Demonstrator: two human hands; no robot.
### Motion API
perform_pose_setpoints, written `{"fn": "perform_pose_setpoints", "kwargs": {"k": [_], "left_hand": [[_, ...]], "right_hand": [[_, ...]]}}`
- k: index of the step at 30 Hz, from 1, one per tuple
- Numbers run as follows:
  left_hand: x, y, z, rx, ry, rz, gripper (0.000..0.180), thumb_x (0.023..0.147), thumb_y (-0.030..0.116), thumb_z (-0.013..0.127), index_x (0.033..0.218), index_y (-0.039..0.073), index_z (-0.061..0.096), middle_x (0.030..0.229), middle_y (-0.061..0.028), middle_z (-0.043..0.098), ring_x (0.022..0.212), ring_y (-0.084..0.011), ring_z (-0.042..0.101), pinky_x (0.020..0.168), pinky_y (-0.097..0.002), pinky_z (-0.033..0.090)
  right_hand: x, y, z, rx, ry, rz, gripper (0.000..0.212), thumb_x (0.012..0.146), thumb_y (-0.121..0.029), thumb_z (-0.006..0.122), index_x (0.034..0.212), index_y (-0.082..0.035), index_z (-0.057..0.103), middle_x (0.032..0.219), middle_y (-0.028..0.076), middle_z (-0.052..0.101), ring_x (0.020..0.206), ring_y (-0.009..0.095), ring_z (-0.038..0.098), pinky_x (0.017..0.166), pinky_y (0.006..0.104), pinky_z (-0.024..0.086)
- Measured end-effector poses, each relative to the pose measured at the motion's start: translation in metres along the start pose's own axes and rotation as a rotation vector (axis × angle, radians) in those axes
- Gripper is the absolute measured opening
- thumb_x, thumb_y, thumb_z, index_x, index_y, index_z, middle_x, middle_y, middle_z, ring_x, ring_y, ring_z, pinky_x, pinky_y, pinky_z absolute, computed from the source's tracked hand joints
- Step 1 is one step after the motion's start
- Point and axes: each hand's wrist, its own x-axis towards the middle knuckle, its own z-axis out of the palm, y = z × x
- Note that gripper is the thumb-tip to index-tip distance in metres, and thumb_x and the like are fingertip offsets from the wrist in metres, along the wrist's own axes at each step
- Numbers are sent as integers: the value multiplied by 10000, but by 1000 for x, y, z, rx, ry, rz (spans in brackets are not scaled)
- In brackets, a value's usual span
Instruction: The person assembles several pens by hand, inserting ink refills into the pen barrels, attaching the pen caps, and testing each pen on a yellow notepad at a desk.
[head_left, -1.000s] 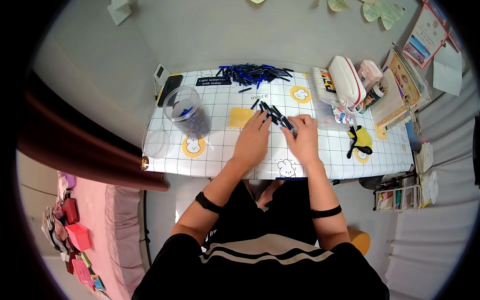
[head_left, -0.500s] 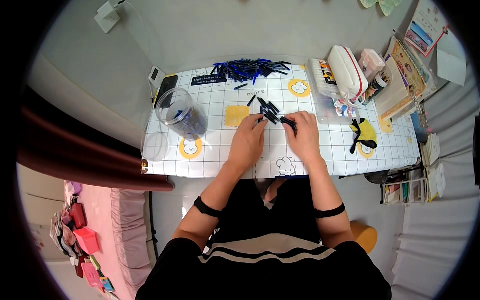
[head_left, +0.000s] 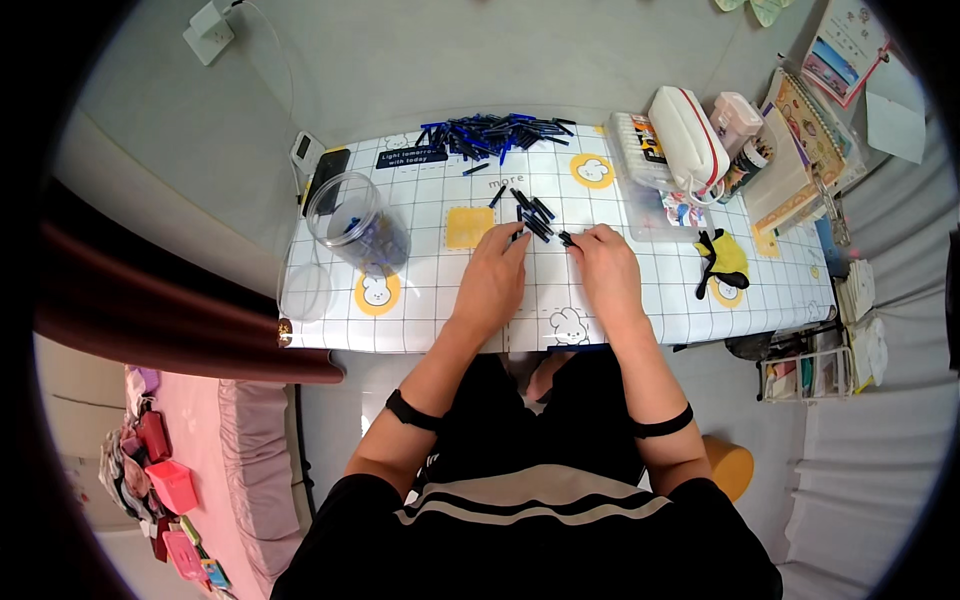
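Small dark-blue ink cartridges lie in a loose cluster on the table, just beyond my hands. My left hand is closed at the cluster's left side, thumb and forefinger pinching what looks like one dark cartridge. To the right, my right hand curls around several cartridges, whose ends show past its fingertips; the rest are hidden under the fingers. A large heap of the same cartridges is spread along the far edge. At the left, a clear plastic jar leans, with more blue cartridges inside.
The white gridded tablecloth covers the table. A clear round lid lies by the jar, a black phone behind it. On the right are a white pencil case, a clear box and a yellow-black cloth item.
My right hand's fingers have closed further over the cartridges, so less of them shows. My left hand has stayed nearly in place. The whole view has shifted slightly.
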Motion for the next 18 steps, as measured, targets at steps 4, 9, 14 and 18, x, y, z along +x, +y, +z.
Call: {"fn": "perform_pose_setpoints", "kwargs": {"k": [4,9,14,18], "left_hand": [[0,-1,0,-37,15,-2,239,654,-56,452,889,-31,491,922,-137,463,860,-282,443,743,-320,374],[1,-2,4,-119,56,9,229,631,-64,458,854,-37,500,861,-133,487,821,-281,459,726,-320,380],[2,0,0,-123,35,15,241,619,-80,455,843,-20,522,872,-137,495,798,-282,474,695,-305,399],[2,1,-4,-50,-50,20,252,578,-97,448,803,-26,535,846,-132,500,800,-267,474,693,-308,396]], "right_hand": [[5,-3,-7,-45,-114,19,157,610,-25,583,762,3,553,712,115,509,653,262,507,600,314,418],[13,4,-15,94,-264,131,158,594,-33,596,731,-1,525,722,131,491,675,285,499,615,332,410],[15,5,-16,85,-320,136,183,582,-27,606,739,2,518,727,141,492,686,291,496,616,335,405],[14,3,-16,42,-300,99,169,586,-25,601,729,4,515,726,135,493,694,289,494,615,338,405]]}}
